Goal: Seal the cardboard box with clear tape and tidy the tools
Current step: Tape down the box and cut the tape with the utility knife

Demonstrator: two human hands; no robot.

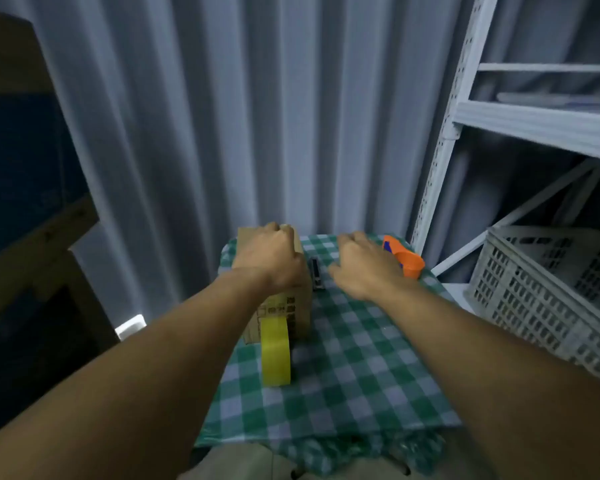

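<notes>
A small cardboard box (284, 313) stands on a green checked tablecloth (347, 368). My left hand (274, 258) lies on top of the box, fingers curled over its far edge. A yellow tape roll (275, 351) stands on edge against the box's near side. Just right of the box lies a small dark tool (316, 273). My right hand (362, 265) hovers over the cloth beside that tool, fingers bent, holding nothing that I can see. Behind my right hand sits an orange and blue tape dispenser (404, 259), partly hidden by the hand.
A white metal shelf rack (465, 119) rises at the right, with a grey slotted crate (548, 289) below it. A corrugated wall stands behind the table. Brown cardboard and a dark panel (21, 168) lean at the left.
</notes>
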